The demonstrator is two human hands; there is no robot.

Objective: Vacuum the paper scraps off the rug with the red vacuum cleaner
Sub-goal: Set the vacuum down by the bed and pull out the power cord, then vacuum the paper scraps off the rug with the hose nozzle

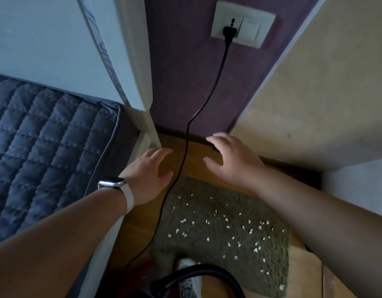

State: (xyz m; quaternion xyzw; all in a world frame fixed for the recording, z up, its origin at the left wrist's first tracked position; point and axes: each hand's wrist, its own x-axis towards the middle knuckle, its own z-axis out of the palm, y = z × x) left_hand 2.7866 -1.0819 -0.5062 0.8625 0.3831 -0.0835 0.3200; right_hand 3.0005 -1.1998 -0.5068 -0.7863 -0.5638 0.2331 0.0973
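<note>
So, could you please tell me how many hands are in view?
2. The left hand, watch on its wrist, is left of the cord; the right hand is right of it. Both are open, holding nothing.

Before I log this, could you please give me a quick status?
Left hand, right hand open, empty. Plug seated in socket; scraps cover rug. Cord hangs between hands.

I see the olive rug (218,233) strewn with white paper scraps (207,221). Over its far edge are my left hand (147,175) and right hand (228,160), fingers spread and holding nothing. A black cord (185,147) drops between them from a plug (228,34) in the wall socket (242,26) beyond the rug, passing along the rug's left edge, and at the rug's near edge a black hose (196,274) curves over a foot in white.
</note>
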